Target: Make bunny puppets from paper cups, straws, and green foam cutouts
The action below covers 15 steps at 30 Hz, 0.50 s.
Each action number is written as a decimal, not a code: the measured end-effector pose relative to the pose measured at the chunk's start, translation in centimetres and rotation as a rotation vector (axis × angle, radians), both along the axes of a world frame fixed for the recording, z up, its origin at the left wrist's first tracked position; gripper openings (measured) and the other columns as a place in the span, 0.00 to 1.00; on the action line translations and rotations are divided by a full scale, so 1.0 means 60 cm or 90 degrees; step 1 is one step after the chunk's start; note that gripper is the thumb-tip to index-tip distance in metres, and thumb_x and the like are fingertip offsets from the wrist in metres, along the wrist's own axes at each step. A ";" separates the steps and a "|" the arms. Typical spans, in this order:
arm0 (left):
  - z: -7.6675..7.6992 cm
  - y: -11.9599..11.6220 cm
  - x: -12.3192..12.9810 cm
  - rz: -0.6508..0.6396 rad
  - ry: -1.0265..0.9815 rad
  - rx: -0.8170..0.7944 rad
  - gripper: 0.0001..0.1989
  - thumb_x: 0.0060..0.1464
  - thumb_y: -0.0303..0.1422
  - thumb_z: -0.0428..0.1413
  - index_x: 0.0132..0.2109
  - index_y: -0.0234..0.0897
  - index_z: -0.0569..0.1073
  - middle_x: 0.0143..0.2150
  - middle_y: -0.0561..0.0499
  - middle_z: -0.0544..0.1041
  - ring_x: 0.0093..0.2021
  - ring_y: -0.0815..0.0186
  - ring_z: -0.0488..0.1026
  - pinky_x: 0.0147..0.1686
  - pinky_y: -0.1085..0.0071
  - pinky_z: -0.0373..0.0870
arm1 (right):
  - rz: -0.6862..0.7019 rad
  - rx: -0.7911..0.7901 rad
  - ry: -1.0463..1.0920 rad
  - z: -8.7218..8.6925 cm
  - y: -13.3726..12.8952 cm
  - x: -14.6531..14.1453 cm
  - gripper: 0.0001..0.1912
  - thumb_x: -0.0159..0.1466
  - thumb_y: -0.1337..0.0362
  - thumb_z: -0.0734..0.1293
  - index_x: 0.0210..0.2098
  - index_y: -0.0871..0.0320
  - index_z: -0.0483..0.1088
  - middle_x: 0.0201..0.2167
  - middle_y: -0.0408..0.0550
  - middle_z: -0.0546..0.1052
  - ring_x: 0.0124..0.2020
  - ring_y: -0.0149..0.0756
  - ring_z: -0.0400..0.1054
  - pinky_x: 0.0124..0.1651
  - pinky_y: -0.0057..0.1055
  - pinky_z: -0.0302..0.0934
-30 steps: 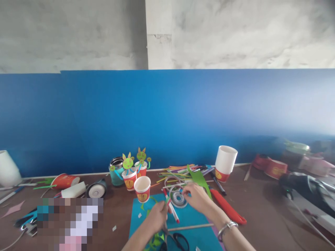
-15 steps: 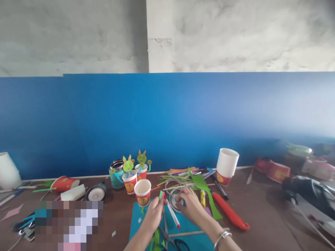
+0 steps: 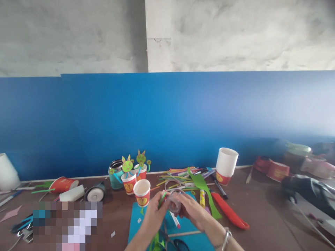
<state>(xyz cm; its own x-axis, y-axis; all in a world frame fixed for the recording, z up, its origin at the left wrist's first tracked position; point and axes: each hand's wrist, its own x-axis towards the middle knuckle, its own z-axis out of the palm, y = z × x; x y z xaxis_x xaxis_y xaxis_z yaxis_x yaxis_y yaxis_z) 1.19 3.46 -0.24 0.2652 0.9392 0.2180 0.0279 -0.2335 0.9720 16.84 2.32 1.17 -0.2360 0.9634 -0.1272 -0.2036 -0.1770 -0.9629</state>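
My left hand point(image 3: 154, 212) is closed around a thin green strip point(image 3: 162, 199) with a bit of red beside it; whether it is a straw or paper I cannot tell. My right hand point(image 3: 193, 211) grips a roll of clear tape point(image 3: 174, 205), held close against the left fingers. Beneath the hands lies a blue sheet point(image 3: 135, 219). On it rest a white marker with a red tip point(image 3: 175, 220), scissors point(image 3: 181, 244) and green paper scraps point(image 3: 156, 241). A paper cup point(image 3: 142, 193) stands just beyond my left hand.
Two cups with green paper animal heads point(image 3: 127, 165) stand behind, beside a teal flask point(image 3: 115, 179). Coloured sticks point(image 3: 178, 177), a green paper piece point(image 3: 201, 186), a red-handled tool point(image 3: 230, 211) and stacked cups point(image 3: 227, 164) lie to the right. A tipped cup point(image 3: 64, 184) is at left.
My right hand has lifted the tape roll off the table and brought it left, up to my left hand. The left hand keeps its hold on the green strip.
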 end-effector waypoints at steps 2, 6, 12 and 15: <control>-0.004 0.001 0.004 0.042 -0.021 0.003 0.20 0.52 0.48 0.53 0.39 0.34 0.72 0.31 0.51 0.72 0.34 0.65 0.68 0.36 0.72 0.65 | -0.001 0.007 0.026 0.003 -0.003 -0.005 0.14 0.57 0.55 0.66 0.26 0.60 0.72 0.22 0.42 0.72 0.22 0.27 0.62 0.24 0.24 0.51; -0.010 0.001 0.012 0.088 -0.094 -0.013 0.23 0.48 0.53 0.55 0.36 0.35 0.71 0.30 0.51 0.72 0.32 0.66 0.68 0.34 0.73 0.66 | 0.034 -0.008 0.110 0.012 -0.008 -0.009 0.11 0.55 0.58 0.68 0.31 0.61 0.73 0.26 0.44 0.73 0.26 0.28 0.62 0.28 0.24 0.54; -0.010 -0.001 0.009 0.062 -0.118 -0.023 0.25 0.47 0.51 0.57 0.44 0.35 0.71 0.37 0.48 0.75 0.39 0.63 0.71 0.41 0.70 0.67 | -0.001 0.032 -0.013 0.019 -0.009 -0.007 0.10 0.55 0.58 0.65 0.27 0.60 0.70 0.23 0.41 0.67 0.24 0.28 0.58 0.24 0.25 0.50; -0.011 -0.002 0.004 0.020 -0.064 -0.020 0.25 0.49 0.46 0.57 0.49 0.34 0.69 0.39 0.47 0.77 0.40 0.60 0.71 0.42 0.67 0.67 | -0.014 0.076 -0.105 0.025 -0.010 -0.008 0.12 0.55 0.58 0.64 0.22 0.59 0.67 0.21 0.40 0.64 0.22 0.28 0.56 0.24 0.26 0.49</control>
